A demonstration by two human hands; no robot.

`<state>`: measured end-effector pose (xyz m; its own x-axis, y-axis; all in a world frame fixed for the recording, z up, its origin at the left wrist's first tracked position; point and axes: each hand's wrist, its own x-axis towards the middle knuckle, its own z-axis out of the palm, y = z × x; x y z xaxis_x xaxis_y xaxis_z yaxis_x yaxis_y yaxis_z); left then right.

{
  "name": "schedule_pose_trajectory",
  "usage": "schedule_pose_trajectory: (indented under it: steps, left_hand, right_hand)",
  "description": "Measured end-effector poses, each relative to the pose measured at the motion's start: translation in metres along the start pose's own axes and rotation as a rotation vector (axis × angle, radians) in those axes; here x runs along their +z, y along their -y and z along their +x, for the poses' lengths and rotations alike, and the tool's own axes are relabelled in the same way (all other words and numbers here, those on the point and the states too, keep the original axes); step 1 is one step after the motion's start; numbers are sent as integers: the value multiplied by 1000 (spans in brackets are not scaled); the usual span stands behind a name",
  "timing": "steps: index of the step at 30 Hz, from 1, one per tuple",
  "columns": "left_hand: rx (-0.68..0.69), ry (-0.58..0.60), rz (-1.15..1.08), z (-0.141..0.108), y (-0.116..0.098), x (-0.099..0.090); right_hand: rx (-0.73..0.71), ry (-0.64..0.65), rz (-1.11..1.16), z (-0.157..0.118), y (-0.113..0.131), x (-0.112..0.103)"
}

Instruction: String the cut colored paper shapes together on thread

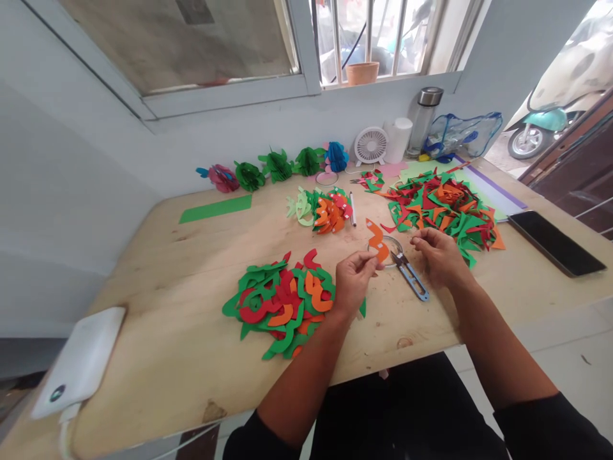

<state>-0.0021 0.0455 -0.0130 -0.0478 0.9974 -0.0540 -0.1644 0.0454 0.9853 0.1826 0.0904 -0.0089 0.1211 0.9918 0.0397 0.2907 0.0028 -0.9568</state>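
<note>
My left hand pinches the lower end of a wavy orange paper piece. My right hand is closed at the fingertips, to the right of the paper; what it may hold is too small to make out. Between my hands lie blue-handled thread snips, their tips over a round clear ring. Left of my left hand is a pile of cut green, red and orange curved pieces. Beyond my right hand is a heap of angular paper scraps.
A smaller stack of cut pieces and a pen are mid-table. Paper figures, a small fan and a bottle line the wall. A phone lies right, a white power bank left.
</note>
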Motion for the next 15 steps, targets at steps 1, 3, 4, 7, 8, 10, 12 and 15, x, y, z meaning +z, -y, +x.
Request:
schedule_pose_trajectory:
  steps: [1,3,4,7,8,10,12,15]
  left_hand:
    - [-31,-31,-45,1,-3,-2]
    - [-61,-80,-108,2,-6,-4]
    - [-66,-99,-131,2,-8,-4]
    - [-74,-132,-183,3,-7,-5]
    - [-76,-137,-196,4,-6,-5]
    - [-76,-141,-217,5,-4,-5]
    - [-70,-137,-224,7,-1,-7]
    - [-46,-126,-200,10,1,-9]
  right_hand:
    - [6,3,23,-2,3,1]
    - [12,37,72,-7,9,5]
    - [11,69,97,-11,12,7]
    - [6,189,159,-21,21,20]
    - [8,211,166,-24,24,25]
    - [2,240,203,-28,27,37]
    - [21,287,266,-30,30,47]
    - [7,336,310,-31,30,56]
